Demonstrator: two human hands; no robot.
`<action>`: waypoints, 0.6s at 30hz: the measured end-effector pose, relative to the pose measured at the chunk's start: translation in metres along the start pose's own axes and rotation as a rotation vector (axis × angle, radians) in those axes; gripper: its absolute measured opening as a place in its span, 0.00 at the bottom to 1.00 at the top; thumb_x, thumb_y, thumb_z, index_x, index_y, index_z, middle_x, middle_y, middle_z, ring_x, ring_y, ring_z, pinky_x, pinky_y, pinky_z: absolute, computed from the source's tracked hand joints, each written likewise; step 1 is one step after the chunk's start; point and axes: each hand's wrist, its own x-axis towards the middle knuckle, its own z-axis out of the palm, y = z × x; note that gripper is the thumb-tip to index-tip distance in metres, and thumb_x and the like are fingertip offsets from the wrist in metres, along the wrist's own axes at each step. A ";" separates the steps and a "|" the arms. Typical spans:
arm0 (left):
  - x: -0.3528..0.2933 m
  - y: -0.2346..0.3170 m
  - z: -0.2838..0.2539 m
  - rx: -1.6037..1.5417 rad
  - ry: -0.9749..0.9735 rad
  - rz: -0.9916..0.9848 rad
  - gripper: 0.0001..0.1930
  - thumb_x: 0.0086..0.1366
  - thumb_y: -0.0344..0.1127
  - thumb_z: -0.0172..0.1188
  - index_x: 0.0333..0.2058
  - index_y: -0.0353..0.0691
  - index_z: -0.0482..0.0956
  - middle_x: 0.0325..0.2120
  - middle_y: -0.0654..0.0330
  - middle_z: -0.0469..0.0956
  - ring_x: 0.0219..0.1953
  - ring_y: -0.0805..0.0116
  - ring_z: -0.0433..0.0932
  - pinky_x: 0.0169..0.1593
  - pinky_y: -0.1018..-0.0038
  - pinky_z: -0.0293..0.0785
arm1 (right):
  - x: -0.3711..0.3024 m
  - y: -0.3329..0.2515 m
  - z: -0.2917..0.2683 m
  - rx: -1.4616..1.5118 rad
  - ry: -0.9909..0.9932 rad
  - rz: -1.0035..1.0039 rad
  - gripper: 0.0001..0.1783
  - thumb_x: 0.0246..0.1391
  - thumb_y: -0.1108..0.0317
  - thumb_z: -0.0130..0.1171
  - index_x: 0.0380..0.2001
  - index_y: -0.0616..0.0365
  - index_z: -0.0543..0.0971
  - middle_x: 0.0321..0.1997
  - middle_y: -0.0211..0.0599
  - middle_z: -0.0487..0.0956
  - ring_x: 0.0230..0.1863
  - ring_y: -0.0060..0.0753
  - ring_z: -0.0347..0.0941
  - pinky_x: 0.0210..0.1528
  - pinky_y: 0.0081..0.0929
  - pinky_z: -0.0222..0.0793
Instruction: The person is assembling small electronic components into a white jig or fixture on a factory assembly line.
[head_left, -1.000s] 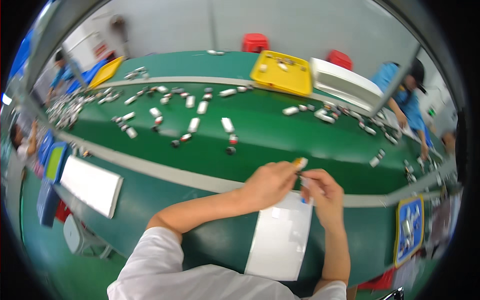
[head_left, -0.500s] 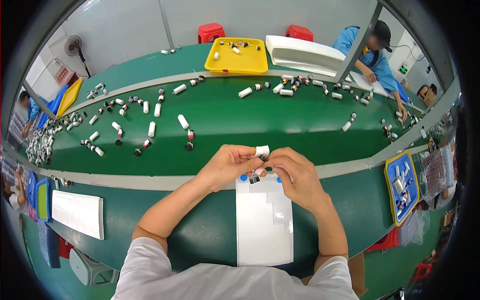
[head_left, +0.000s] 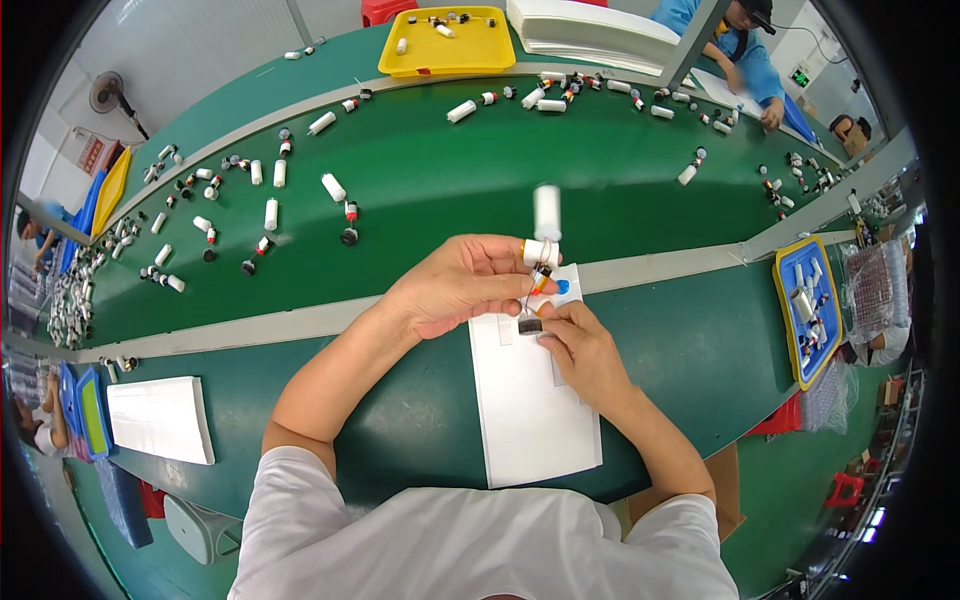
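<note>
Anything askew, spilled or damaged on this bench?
No visible spill or damage. Mildly untidy: white cylinders lie at mixed angles across the green surface, with a dense heap at its left end; possibly normal here.

Green belt (head_left: 430, 190): bright, evenly lit, soft sheen
Green tabletop (head_left: 390, 420): faint glare
Raised white cylinder (head_left: 547, 212): slightly blurred
Pale belt edge (head_left: 660, 268): bowed by fisheye
Corners: black

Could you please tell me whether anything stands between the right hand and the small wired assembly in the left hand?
Nothing visible does: the right hand touches the dark round piece at the lower end of the wired assembly, which the left hand holds. The white sheets lie below, out of the way.
</note>
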 end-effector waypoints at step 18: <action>0.022 -0.035 0.022 0.229 0.040 0.143 0.19 0.64 0.19 0.59 0.54 0.28 0.74 0.44 0.52 0.80 0.44 0.65 0.83 0.51 0.73 0.80 | -0.009 0.002 -0.063 0.725 -0.322 0.089 0.07 0.52 0.76 0.64 0.29 0.62 0.73 0.41 0.35 0.70 0.45 0.30 0.68 0.49 0.27 0.67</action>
